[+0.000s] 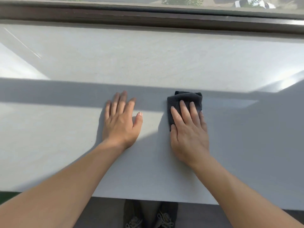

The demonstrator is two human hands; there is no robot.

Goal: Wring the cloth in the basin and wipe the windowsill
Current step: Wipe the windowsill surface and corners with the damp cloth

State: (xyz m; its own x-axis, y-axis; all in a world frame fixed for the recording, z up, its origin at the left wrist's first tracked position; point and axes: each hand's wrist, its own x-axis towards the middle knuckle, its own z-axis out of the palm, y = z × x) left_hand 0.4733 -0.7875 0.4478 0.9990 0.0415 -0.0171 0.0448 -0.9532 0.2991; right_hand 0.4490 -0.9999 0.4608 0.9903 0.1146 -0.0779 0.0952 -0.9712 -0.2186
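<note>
Windowsill (pixel 148 60), pale, part shaded: left hand (pixel 120 122) flat on it as brace, fingers (pixel 121 100) straight, slightly spread, holding nothing. To its right, dark folded cloth (pixel 183 98) lies on the sill under right hand (pixel 189 135), fingers straight, close together, pressing down; basin not in view. Best practice, judged: even palm weight, overlapping strokes, refold when soiled.

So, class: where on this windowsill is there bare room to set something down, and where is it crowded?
Free: the wide band of windowsill between the window frame and the hands, plus the stretches left of the left hand and right of the right hand. Crowded: the near middle, where the right hand presses the cloth.
</note>
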